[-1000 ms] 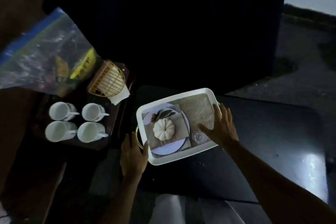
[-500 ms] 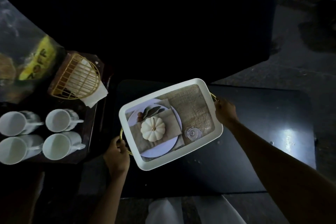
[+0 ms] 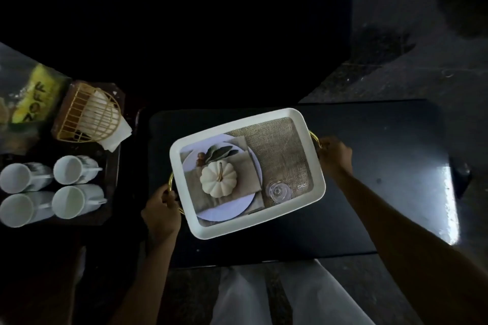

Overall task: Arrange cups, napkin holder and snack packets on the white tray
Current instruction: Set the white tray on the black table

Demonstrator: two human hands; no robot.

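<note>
Cups (image 3: 71, 169), napkin holder (image 3: 89, 119) and snack packet (image 3: 34, 97) lie left of tray (image 3: 175, 163).

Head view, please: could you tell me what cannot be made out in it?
- Snack bag: head view, dim and cut by the left edge; contents unreadable.
- Leftmost cups: head view, clipped by that edge.
- Fingers of left hand and right hand gripping the white tray: head view, mostly hidden behind the hands.

Dark worktop (image 3: 383, 192) lies open right of the white tray (image 3: 237, 130) and in a strip along its near edge. To the left, across a narrow gap, four cups (image 3: 71, 200) sit packed together, with the wire napkin holder (image 3: 87, 116) and snack bag (image 3: 29, 92) close behind them.
</note>
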